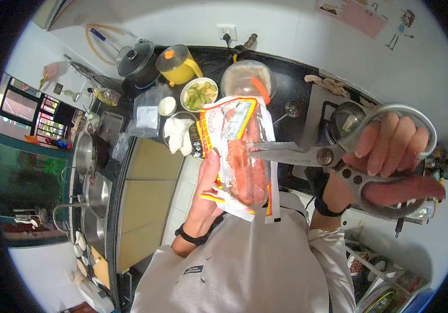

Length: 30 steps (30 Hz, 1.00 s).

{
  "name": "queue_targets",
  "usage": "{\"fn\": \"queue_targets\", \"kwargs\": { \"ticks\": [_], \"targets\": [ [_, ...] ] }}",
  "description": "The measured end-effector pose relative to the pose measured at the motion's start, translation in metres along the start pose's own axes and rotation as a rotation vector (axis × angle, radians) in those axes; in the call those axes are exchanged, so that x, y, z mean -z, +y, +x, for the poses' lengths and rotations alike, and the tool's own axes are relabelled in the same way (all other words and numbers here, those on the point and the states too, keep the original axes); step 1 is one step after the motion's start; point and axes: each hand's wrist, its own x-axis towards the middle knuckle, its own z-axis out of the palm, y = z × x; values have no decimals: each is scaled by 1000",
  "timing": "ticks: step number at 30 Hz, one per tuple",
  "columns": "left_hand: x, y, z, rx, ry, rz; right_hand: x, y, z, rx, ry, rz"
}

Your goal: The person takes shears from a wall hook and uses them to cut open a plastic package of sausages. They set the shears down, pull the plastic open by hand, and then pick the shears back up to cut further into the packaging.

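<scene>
My left hand (207,183) grips a clear-and-white plastic packet of sausages (247,180), with reddish meat showing through its window. It is held upright in front of my chest. My right hand (395,143) has its fingers through the large silver handles of kitchen scissors (307,155). The blades point left and their tips overlap the middle of the packet in this view. Much of my left hand is hidden behind the packet.
On the black counter stand a bowl of cut green vegetable (199,95), a yellow pot (178,68), a lidded dark pot (136,60) and a container with a clear lid (239,78). A pan (345,117) sits on the stove at right. The sink (97,195) is at left.
</scene>
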Motion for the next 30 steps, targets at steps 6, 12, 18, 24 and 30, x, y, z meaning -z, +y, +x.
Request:
{"fn": "queue_targets", "kwargs": {
  "ticks": [6,12,18,24,30],
  "targets": [
    [1,-8,3,70,55,-129,14,4,1,39,-76,28],
    [11,-18,20,139,21,-105,18,1,0,48,-172,-87],
    [1,-23,61,209,-55,-168,25,6,-6,49,115,-243],
    [-8,-29,76,263,-98,-223,57,-21,-6,-18,43,-138],
    [-17,-36,78,302,-253,-260,37,-32,2,27,157,-78]
  ]
}}
